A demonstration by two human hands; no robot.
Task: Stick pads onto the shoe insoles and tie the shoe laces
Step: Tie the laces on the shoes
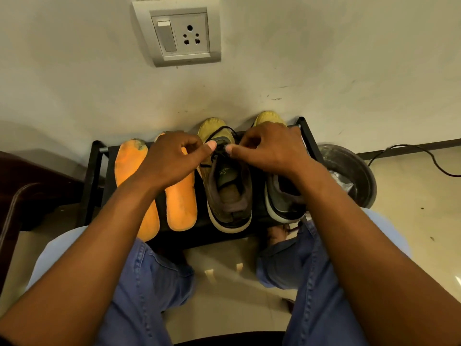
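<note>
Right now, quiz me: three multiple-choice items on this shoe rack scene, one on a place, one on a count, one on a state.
1. Where do the orange insoles lie?
A. Inside the shoes
B. On the rack, left of the shoes
C. On the floor

2. How many orange insoles show?
A. One
B. Two
C. Four

3. What are the hands doing?
A. Both pinch the laces of the left shoe
B. Both rest flat on the knees
C. One holds an insole

Answers:
1 B: they lie on the black rack beside the left shoe.
2 B: two lie side by side.
3 A: the left hand and right hand meet over the black laces.
</note>
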